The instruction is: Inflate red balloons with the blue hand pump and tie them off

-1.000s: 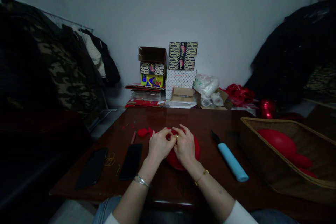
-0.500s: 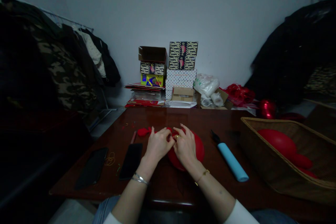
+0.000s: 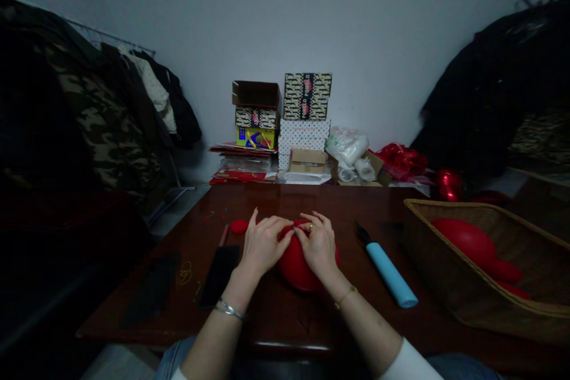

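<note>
A round red balloon [image 3: 299,267] rests on the table between my forearms, partly covered by my hands. With thumb and fingers pinched, my left hand [image 3: 266,243] grips the balloon's neck at its far side. My right hand [image 3: 318,243], a ring on one finger, pinches the same spot from the right, and the fingertips of both hands nearly meet. The neck itself is mostly hidden by the fingers. Another small red balloon [image 3: 239,226], limp, lies just left of my left hand. To the right lies a light blue hand pump [image 3: 392,274] with a black nozzle.
A wicker basket [image 3: 445,285] holding red balloons [image 3: 465,241] stands at the right. Dark phones [image 3: 219,276] and rubber bands [image 3: 186,273] lie at the left. Stacked boxes [image 3: 304,135] and plastic bags [image 3: 348,145] stand against the wall. Clothes hang on both sides.
Both hands stay pinched at the balloon's neck, the right wrist turning slightly. The balloon has shifted a little left and toward me between my hands. The view has moved slightly.
</note>
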Demonstrator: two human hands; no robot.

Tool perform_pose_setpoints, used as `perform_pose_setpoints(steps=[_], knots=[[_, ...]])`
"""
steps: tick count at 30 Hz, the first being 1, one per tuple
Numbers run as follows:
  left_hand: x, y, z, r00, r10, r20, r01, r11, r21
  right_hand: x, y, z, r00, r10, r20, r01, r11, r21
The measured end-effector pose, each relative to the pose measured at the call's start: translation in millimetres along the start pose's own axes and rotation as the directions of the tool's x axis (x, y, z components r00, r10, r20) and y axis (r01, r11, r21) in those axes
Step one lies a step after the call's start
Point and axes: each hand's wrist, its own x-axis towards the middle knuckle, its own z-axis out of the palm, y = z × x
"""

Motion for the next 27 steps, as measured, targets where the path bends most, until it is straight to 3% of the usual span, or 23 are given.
perform_pose_setpoints(steps=[4,13,19,23,25,27], knots=[[-1.0,-0.4,4.3,1.0,0.027,0.005,-0.027,1.0,0.014,-1.3,-2.2,0.6,1.0,0.006,-0.004,-0.006,1.0,0.006],[-1.5,-7.3,6.8,0.991,0.049,0.127,-0.053,0.998,0.032,-7.0,-12.5,-0.7,0.998,-0.061,0.025,0.062,0.998,-0.018],[-2.0,-6.8,11.1,0.998,-0.044,0.048,0.041,0.998,0.052,-5.9,-13.8,-0.4,0.997,-0.072,0.026,0.072,0.997,0.018],[1.2,-15.2,15.3,0.972,-0.235,-0.004,0.231,0.959,-0.167,-3.3,-11.2,-3.1,0.997,-0.069,0.021,0.067,0.993,0.097],[3.5,-21.8,20.4,0.946,-0.317,0.061,0.316,0.87,-0.378,-2.5,-9.9,-4.6,0.997,-0.071,0.022,0.067,0.986,0.154],[5.2,-28.2,26.8,0.916,-0.374,0.146,0.386,0.717,-0.581,-2.2,-8.2,-5.3,0.998,-0.066,0.023,0.059,0.974,0.217]])
